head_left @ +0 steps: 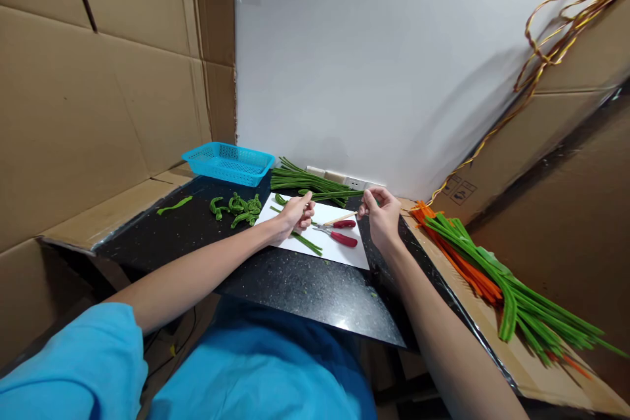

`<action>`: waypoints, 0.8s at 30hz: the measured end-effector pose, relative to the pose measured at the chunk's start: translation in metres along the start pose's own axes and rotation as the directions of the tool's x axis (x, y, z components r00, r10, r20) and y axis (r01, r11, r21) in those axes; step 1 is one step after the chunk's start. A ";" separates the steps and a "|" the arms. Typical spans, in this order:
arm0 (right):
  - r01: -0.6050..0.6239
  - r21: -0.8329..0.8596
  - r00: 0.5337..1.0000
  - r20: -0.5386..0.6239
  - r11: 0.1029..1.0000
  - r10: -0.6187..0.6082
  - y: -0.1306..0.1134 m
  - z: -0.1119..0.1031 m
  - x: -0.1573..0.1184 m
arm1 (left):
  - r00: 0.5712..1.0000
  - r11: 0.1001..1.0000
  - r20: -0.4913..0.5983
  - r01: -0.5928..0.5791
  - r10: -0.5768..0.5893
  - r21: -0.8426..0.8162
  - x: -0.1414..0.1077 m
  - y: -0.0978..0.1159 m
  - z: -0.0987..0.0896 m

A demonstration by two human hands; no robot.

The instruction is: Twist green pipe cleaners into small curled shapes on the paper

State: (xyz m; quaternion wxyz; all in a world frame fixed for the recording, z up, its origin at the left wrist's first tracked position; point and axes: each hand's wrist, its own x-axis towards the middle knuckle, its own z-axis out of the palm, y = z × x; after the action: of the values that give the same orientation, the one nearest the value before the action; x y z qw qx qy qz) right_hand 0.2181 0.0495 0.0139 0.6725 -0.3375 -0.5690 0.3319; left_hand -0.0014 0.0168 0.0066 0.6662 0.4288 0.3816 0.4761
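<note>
Over a white sheet [344, 254] on the black table, my left hand [296, 215] has its fingers curled, thumb against the index finger; what it pinches is too small to make out. To its right, my right hand [381, 210] is closed around a thin pale wooden stick [340, 218], which points left. Its thumb and index finger are pressed together near the end of a green stem. Between and below the hands lie red-handled pliers [343, 238]. Short green fuzzy stems [308, 244] lie on the sheet, partly under my left hand.
A blue plastic basket [229, 164] stands at the back left. Curled green pieces [241, 209] and one flat green strip [174, 205] lie left of the sheet. Behind it is a green stem bundle [310, 180]. Green [522, 295] and orange stems [462, 262] lie on cardboard at right.
</note>
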 end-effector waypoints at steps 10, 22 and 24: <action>0.005 -0.014 0.999 0.050 1.000 -0.004 0.002 0.006 -0.005 | 0.998 0.999 -0.041 0.047 -0.046 0.006 0.000 0.002 0.000; 0.010 -0.044 0.998 0.059 0.999 -0.008 0.001 0.005 -0.005 | 0.996 0.998 -0.069 -0.051 0.053 0.033 0.007 -0.004 -0.003; 0.010 -0.041 0.998 0.063 0.999 -0.007 0.000 0.006 -0.006 | 0.996 0.998 -0.069 -0.054 0.057 0.034 0.008 -0.005 -0.004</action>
State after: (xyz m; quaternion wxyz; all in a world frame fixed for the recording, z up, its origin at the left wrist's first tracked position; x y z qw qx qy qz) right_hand 0.2116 0.0450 0.0114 0.6485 -0.3384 -0.5980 0.3277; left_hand -0.0016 0.0245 0.0001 0.6321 0.4329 0.4000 0.5030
